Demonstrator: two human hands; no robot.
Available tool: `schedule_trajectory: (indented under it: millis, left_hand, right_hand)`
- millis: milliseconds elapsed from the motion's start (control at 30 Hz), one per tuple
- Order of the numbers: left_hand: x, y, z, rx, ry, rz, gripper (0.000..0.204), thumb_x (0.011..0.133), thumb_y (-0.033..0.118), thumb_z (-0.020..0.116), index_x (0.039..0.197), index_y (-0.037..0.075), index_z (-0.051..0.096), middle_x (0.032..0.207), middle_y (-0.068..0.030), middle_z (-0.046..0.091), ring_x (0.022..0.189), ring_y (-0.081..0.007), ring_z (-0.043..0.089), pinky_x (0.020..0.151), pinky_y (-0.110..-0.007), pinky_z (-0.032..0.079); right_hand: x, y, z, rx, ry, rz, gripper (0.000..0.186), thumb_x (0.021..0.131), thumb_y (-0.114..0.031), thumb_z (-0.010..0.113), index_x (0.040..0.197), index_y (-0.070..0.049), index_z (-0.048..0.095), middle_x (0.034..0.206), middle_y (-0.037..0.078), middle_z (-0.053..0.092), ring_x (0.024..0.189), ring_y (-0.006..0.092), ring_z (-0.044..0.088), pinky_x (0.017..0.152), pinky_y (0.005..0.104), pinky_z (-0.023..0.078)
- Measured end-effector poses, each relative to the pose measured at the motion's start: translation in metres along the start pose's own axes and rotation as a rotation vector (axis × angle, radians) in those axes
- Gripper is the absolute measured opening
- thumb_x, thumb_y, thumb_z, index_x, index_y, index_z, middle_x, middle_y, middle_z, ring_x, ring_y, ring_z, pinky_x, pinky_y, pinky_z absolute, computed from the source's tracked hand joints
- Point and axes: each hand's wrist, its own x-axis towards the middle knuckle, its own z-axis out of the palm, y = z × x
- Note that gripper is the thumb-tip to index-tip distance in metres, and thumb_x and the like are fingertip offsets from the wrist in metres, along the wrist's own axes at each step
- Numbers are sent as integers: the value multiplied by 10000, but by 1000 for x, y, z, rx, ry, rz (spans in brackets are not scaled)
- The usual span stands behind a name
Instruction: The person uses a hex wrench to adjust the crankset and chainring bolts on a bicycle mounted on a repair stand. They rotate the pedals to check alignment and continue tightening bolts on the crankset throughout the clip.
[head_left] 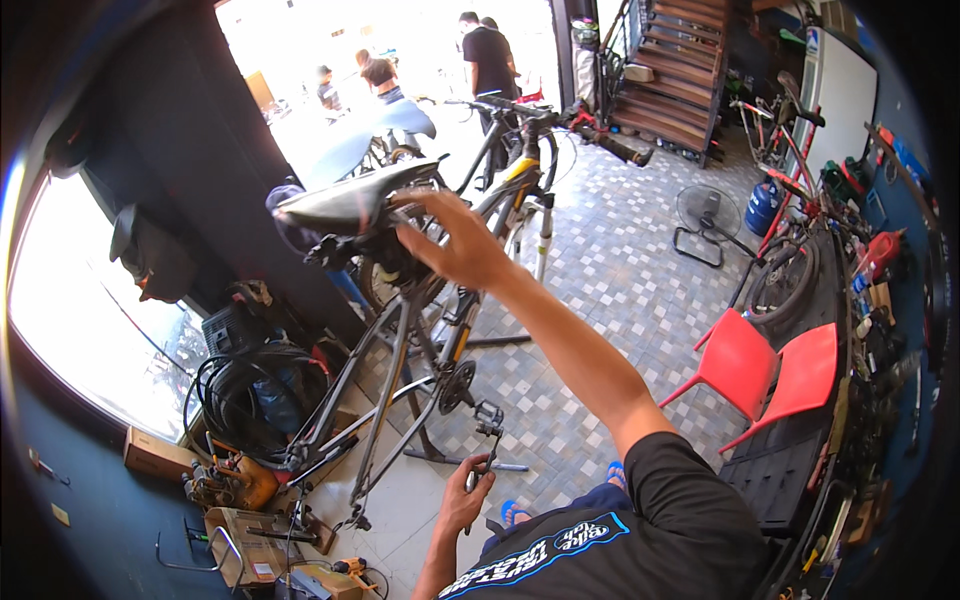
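Observation:
A dark bicycle frame (395,385) with yellow accents hangs on a floor stand (430,450), its rear dropouts bare of a wheel. With my right arm stretched up, my right hand (455,240) is closed on the side of the black saddle (350,195), thumb below and fingers along its edge. Dark cloth (288,228) sits at the saddle's rear. Lower down, near the pedal (488,415), my left hand (465,495) is closed around a slim dark tool (470,482) whose exact kind is unclear. The crankset (458,388) lies between my two hands.
Red chairs (740,365) and a floor fan (708,210) stand to the right, before a cluttered bench. Coiled black tyres (245,395) and an orange-brown machine (240,480) are at left. Wooden stairs (665,80) rise at the back; people (488,60) are outside.

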Motion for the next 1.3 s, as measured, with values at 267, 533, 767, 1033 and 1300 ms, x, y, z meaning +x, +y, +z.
schedule_trajectory:
  millis: [267,533,767,1033,1300]
  left_hand:
    - [72,51,117,21,-82,56,388,979,222,687,1333,77,622,1061,-112,684,980,-208,628,871,-354,506]
    - [110,99,225,-183,-181,107,416,1025,287,665,1364,55,597,967,-19,625,745,-86,534,663,-254,481]
    - [94,94,219,-198,-116,74,414,1034,311,640,1349,45,599,1030,-93,674,940,-172,615,863,-338,499]
    - [48,57,134,-81,45,82,394,1022,274,643,1334,39,598,1108,-158,698,1042,-246,657,940,-378,495]
    - [-19,3,42,-47,130,154,398,994,190,681,1367,81,595,1022,-65,650,858,-127,587,778,-296,499]
  right_hand:
    - [-204,19,-181,88,-409,569,298,969,-285,708,1140,-41,717,956,105,741,864,193,715,751,334,552]
    - [-282,29,-259,220,-242,897,351,945,-267,751,1201,-38,676,1064,108,726,891,172,699,759,314,557]
    - [-272,28,-247,204,-366,847,380,915,-213,780,1225,-37,649,1036,100,726,818,138,686,718,290,556]
    - [-286,-17,-132,243,-305,935,380,886,-157,787,1175,-7,590,1017,81,719,790,95,644,698,268,536]
    - [-305,-68,-20,264,-325,970,353,878,-171,784,1133,-9,602,969,79,734,761,92,643,682,270,527]
